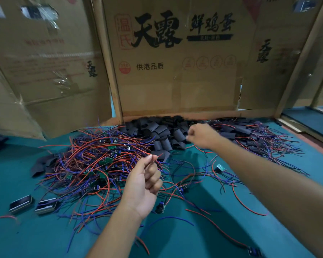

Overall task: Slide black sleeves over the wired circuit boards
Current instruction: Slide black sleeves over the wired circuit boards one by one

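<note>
Black sleeves (162,131), short flattened tubes of matt black material, are heaped at the back of the green table (203,239), against the foot of a cardboard wall (175,86) printed with large black characters. Wired circuit boards (101,161), small green boards each trailing red and blue leads, are piled in a tangle to the left of the sleeves, with loose ones scattered toward the middle. A further pile of sleeved boards (250,135) with wires is seen at the right rear.

The left hand (144,185) is raised over the near edge of the tangle, its thumb and forefinger pinched on the end of a red wire (155,157), the other fingers curled. The right hand (201,135) is reached out to the sleeve heap with fingers curled; whether a sleeve is held cannot be told through the blur.

Bare green surface is left along the near edge and at the near right, crossed only by stray leads. Two small metal-rimmed trays (34,203) lie at the near left; their contents cannot be made out.
</note>
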The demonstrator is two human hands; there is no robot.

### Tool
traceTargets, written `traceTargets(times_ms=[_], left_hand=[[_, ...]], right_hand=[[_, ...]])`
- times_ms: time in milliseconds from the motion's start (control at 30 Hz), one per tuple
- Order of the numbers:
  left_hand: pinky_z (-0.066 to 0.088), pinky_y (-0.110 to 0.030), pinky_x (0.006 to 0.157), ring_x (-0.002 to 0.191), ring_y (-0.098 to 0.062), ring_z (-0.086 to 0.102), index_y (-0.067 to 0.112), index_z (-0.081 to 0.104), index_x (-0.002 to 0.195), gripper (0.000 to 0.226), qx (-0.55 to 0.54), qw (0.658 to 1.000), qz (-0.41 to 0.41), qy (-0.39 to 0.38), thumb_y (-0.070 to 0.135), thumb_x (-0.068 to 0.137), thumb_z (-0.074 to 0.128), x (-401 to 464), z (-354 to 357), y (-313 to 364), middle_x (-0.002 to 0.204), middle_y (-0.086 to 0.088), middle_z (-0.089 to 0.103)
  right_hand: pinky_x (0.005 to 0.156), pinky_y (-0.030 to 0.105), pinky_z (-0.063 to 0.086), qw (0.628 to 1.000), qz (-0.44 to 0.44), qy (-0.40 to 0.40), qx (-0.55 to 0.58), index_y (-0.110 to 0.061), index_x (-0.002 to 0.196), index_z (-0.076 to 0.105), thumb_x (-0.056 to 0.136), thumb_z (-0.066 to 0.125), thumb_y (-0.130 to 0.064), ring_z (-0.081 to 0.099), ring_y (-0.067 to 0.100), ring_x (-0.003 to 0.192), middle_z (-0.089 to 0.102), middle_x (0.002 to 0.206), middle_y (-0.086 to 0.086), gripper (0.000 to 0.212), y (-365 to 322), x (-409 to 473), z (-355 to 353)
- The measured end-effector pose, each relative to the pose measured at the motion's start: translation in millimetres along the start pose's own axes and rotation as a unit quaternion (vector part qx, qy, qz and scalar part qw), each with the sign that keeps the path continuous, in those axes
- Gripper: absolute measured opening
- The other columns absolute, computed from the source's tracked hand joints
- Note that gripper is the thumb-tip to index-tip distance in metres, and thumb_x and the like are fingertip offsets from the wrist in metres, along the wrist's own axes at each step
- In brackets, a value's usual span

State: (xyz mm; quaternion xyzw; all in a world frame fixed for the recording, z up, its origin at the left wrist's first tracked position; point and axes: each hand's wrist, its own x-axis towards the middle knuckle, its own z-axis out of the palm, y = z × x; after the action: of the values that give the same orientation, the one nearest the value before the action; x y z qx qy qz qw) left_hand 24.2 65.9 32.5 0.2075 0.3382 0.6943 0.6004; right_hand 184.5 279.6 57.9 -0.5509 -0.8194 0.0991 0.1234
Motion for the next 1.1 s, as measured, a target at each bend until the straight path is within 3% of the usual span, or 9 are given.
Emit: traceTargets(times_ms=[200, 400, 467, 533, 600, 733, 800, 967, 1100], left_hand=[[0.007, -0.024, 0.042, 0.041, -0.006, 0.014, 0.015, 0.061, 0.080, 0.017, 0.011, 1.000, -0.019, 0.003, 0.024, 0.093, 0.053, 4.7, -10.1, -1.9, 0.058, 0.008, 0.016], [0.010, -0.026, 0.044, 0.042, -0.009, 0.016, 0.011, 0.060, 0.082, 0.025, 0.126, 0.991, 0.017, 0.029, 0.021, 0.102, 0.048, 7.3, -12.9, -1.8, 0.056, 0.005, 0.021], [0.022, -0.029, 0.045, 0.044, -0.011, 0.026, 0.014, 0.061, 0.080, 0.022, 0.352, 0.928, 0.115, 0.045, 0.024, 0.100, 0.054, 4.4, -11.9, -5.8, 0.055, 0.003, 0.032], [0.035, -0.033, 0.053, 0.053, -0.011, 0.040, 0.021, 0.061, 0.082, 0.015, 0.597, 0.764, 0.241, 0.031, 0.030, 0.093, 0.063, 1.0, -12.2, -11.2, 0.058, 0.008, 0.044], [0.042, -0.033, 0.069, 0.070, -0.013, 0.048, 0.025, 0.062, 0.101, 0.018, 0.696, 0.660, 0.281, -0.025, 0.034, 0.087, 0.069, -4.9, -5.0, -15.2, 0.072, 0.009, 0.051], [0.042, -0.032, 0.085, 0.097, -0.019, 0.055, 0.019, 0.061, 0.120, 0.039, 0.721, 0.611, 0.301, -0.128, 0.036, 0.086, 0.069, -11.4, 6.8, -33.5, 0.101, 0.002, 0.062], [0.042, -0.031, 0.080, 0.092, -0.019, 0.055, 0.020, 0.063, 0.112, 0.027, 0.707, 0.619, 0.313, -0.142, 0.033, 0.089, 0.068, -14.8, 9.6, -39.0, 0.093, 0.006, 0.060], [0.036, -0.013, 0.059, 0.059, -0.001, 0.045, 0.027, 0.067, 0.102, 0.016, 0.619, 0.721, 0.295, -0.102, 0.024, 0.088, 0.073, -9.7, 8.9, -36.2, 0.066, 0.012, 0.054], [0.037, -0.013, 0.057, 0.057, -0.001, 0.049, 0.034, 0.067, 0.096, 0.019, 0.582, 0.756, 0.282, -0.099, 0.023, 0.084, 0.076, -7.2, 5.8, -38.1, 0.070, 0.010, 0.062]], right_hand=[[0.077, 0.039, 0.052, 0.995, -0.022, -0.070, -0.073, -0.010, 0.096, 0.059, 0.088, 0.067, -0.040, 0.060, 0.032, 0.088, 0.060, 0.095, 0.011, 0.032, -45.3, 23.4, 38.1], [0.066, 0.037, 0.054, 0.999, 0.023, -0.017, -0.026, -0.006, 0.093, 0.069, 0.097, 0.049, -0.017, 0.063, 0.029, 0.073, 0.068, 0.086, 0.013, 0.023, -42.0, 6.9, 22.3], [0.058, 0.031, 0.050, 0.998, 0.027, 0.025, 0.051, -0.007, 0.091, 0.071, 0.097, 0.049, -0.019, 0.060, 0.025, 0.062, 0.069, 0.077, 0.013, 0.026, -39.0, -15.0, 8.9], [0.049, 0.023, 0.041, 0.992, 0.003, 0.035, 0.121, -0.009, 0.087, 0.072, 0.096, 0.052, -0.021, 0.054, 0.016, 0.051, 0.070, 0.070, 0.007, 0.025, -34.8, -51.8, 2.1], [0.050, 0.018, 0.040, 0.986, -0.041, 0.023, 0.161, -0.020, 0.080, 0.071, 0.092, 0.059, -0.023, 0.052, 0.001, 0.048, 0.065, 0.061, -0.008, 0.017, -30.5, -98.0, 6.3], [0.061, 0.030, 0.048, 0.955, -0.039, -0.021, 0.294, -0.019, 0.080, 0.068, 0.088, 0.067, -0.012, 0.059, 0.015, 0.060, 0.067, 0.066, 0.002, 0.011, -24.9, -160.2, 24.7], [0.052, 0.022, 0.042, 0.912, -0.016, -0.035, 0.409, -0.011, 0.081, 0.069, 0.089, 0.066, -0.007, 0.052, 0.015, 0.055, 0.063, 0.062, 0.005, 0.010, -22.1, -170.8, 25.6], [0.053, 0.022, 0.042, 0.825, -0.016, -0.072, 0.560, -0.002, 0.098, 0.066, 0.087, 0.067, -0.006, 0.055, 0.015, 0.063, 0.065, 0.070, 0.006, 0.012, -21.0, -178.5, 18.0], [0.056, 0.024, 0.046, 0.813, -0.018, -0.074, 0.577, -0.001, 0.100, 0.065, 0.085, 0.068, -0.004, 0.058, 0.017, 0.070, 0.067, 0.077, 0.009, 0.016, -22.4, -176.3, 23.0]])
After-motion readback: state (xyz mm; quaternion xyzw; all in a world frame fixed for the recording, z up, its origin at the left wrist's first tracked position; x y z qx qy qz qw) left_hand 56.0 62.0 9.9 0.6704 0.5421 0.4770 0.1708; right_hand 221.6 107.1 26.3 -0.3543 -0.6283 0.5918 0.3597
